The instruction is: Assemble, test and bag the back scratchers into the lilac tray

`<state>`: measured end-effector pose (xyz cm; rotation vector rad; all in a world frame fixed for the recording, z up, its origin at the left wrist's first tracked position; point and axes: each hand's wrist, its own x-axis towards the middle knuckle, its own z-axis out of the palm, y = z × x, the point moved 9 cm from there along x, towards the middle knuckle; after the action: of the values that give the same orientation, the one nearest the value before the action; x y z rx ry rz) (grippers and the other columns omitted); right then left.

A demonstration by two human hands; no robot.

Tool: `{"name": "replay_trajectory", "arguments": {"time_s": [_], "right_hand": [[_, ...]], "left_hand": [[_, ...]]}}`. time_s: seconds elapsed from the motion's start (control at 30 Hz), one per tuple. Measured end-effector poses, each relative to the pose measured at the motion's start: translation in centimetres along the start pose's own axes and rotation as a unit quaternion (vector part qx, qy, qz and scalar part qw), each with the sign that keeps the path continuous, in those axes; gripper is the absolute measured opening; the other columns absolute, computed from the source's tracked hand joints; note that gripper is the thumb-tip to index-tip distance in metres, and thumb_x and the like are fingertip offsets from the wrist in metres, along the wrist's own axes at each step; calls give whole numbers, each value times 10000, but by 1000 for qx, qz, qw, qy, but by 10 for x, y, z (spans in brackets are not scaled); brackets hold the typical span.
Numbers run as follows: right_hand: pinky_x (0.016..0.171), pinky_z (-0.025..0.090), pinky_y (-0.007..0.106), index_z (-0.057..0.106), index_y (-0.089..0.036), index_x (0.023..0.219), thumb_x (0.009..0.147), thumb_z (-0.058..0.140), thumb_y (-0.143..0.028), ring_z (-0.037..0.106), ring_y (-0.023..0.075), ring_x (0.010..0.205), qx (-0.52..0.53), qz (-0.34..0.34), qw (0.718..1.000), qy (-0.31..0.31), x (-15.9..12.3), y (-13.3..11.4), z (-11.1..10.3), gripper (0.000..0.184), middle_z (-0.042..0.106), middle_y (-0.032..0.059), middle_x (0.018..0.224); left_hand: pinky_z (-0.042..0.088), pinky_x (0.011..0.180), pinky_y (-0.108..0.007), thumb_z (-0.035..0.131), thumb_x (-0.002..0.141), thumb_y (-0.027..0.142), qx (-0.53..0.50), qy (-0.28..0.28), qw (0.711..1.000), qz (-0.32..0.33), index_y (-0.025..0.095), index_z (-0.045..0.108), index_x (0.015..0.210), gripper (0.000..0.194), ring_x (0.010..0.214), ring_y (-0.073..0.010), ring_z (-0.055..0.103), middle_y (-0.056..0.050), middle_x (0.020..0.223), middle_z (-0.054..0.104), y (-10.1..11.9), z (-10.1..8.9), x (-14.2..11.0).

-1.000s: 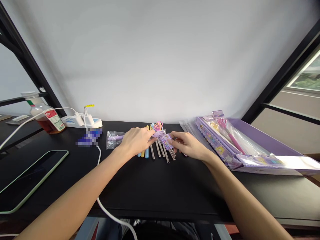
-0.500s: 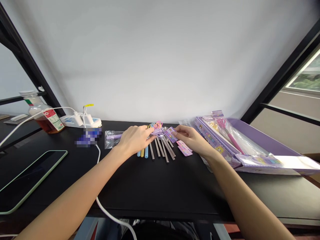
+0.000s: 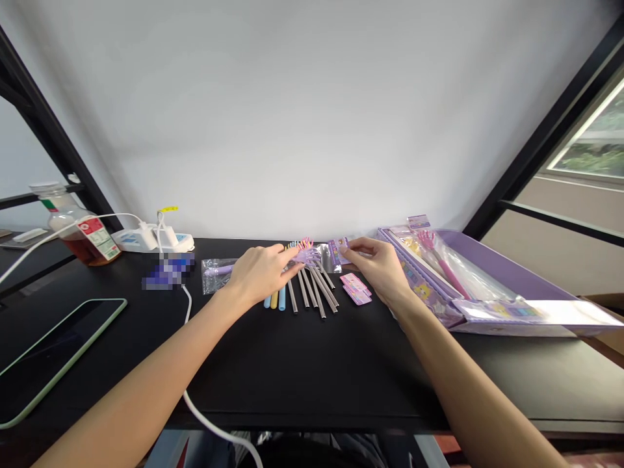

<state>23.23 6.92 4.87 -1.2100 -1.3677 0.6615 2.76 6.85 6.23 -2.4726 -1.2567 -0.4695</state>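
My left hand (image 3: 258, 273) is closed around a purple back scratcher (image 3: 307, 255) in a clear plastic sleeve (image 3: 209, 279). The clawed head points right, and the handle passes under my palm to the left. At the sleeve's right end, my right hand (image 3: 377, 263) pinches a small purple printed card (image 3: 335, 252) between thumb and fingers. Beneath the head lie several metal rods (image 3: 319, 296), fanned towards me, with blue and yellow handles (image 3: 274, 300) beside them. More colourful claws (image 3: 305, 243) show behind. Loose pink cards (image 3: 355, 288) lie below my right hand.
On the right stands an open purple box (image 3: 492, 260) with a bagged pink back scratcher (image 3: 448, 266) in it. At left are a phone (image 3: 58, 351), a glass bottle (image 3: 80, 237), a power strip (image 3: 129, 240) and a white cable (image 3: 209, 422) crossing the black desk (image 3: 312, 370).
My right hand has drawn the purple card slightly right and up, so the sleeve's clear end now shows flat beside the claws. My left hand keeps its hold. The view has shifted a little.
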Motion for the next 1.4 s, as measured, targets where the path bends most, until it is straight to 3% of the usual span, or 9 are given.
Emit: {"name": "replay_trajectory", "arguments": {"time_s": [0.17, 0.53, 0.7, 0.77, 0.9, 1.0, 1.13, 1.23, 1.4], "right_hand": [[567, 432, 279, 555, -203, 681, 723, 726, -348, 604, 172, 621, -91, -27, 995, 15, -4, -10, 1, 228, 589, -1, 640], [691, 507, 301, 523, -208, 702, 697, 798, -404, 516, 133, 694, 105, 82, 986, -99, -3, 11, 18, 337, 508, -21, 704], [688, 446, 302, 529, -205, 697, 763, 719, -373, 557, 165, 784, -4, -63, 998, -24, -4, -21, -2, 262, 651, 46, 921], [700, 441, 312, 581, -207, 751, 822, 663, -382, 587, 186, 832, -38, -125, 988, -82, -13, -38, 8, 206, 680, 58, 1002], [629, 394, 311, 604, -217, 707, 896, 568, -338, 637, 220, 799, -141, -155, 934, -289, -39, -45, 49, 228, 615, 23, 675], [664, 400, 319, 444, -245, 579, 921, 515, -279, 655, 300, 1065, -188, -204, 912, -303, -48, -49, 60, 351, 591, 49, 624], [688, 433, 324, 388, -246, 607, 950, 485, -284, 629, 318, 1199, -194, -225, 917, -267, -46, -51, 60, 358, 720, 105, 932], [656, 437, 327, 417, -230, 619, 947, 500, -276, 647, 320, 1178, -194, -228, 922, -244, -42, -51, 55, 342, 663, 125, 1304], [727, 471, 355, 456, -222, 655, 979, 466, -278, 639, 322, 1196, -258, -238, 907, -234, -41, -46, 51, 330, 589, 93, 1438]], "left_hand": [[408, 556, -294, 377, 1025, 536, 0, -7, 1000, -9, 243, 674, 1167, 441, 682, -213, 662, -50, 818, 667, -3, 3, 0], [410, 564, -301, 387, 1030, 509, 4, 10, 1000, -8, 246, 650, 1248, 432, 697, -214, 659, -50, 858, 679, -3, -1, 0], [418, 576, -297, 329, 1031, 558, 11, -3, 1000, -29, 236, 664, 1177, 487, 717, -215, 671, -55, 864, 688, -8, -1, 1], [421, 581, -297, 308, 1030, 572, 13, -11, 999, -35, 231, 668, 1153, 511, 725, -220, 676, -60, 871, 692, -9, -1, 1], [428, 596, -305, 329, 1032, 547, 15, -17, 999, -39, 234, 670, 1142, 476, 745, -235, 683, -59, 878, 693, -9, 1, 1], [413, 584, -301, 351, 1034, 514, 25, -12, 998, -54, 232, 666, 1139, 436, 733, -234, 682, -53, 862, 689, -12, 0, 2], [389, 561, -298, 368, 1034, 498, 30, -9, 997, -67, 225, 668, 1116, 414, 720, -231, 678, -52, 852, 690, -16, -3, 2], [393, 566, -297, 365, 1034, 512, 27, -14, 997, -68, 223, 669, 1112, 427, 725, -230, 678, -56, 858, 696, -17, -3, 1], [380, 550, -295, 364, 1039, 495, 39, -1, 998, -57, 226, 667, 1140, 418, 725, -230, 680, -57, 873, 697, -12, -6, 1]]}}
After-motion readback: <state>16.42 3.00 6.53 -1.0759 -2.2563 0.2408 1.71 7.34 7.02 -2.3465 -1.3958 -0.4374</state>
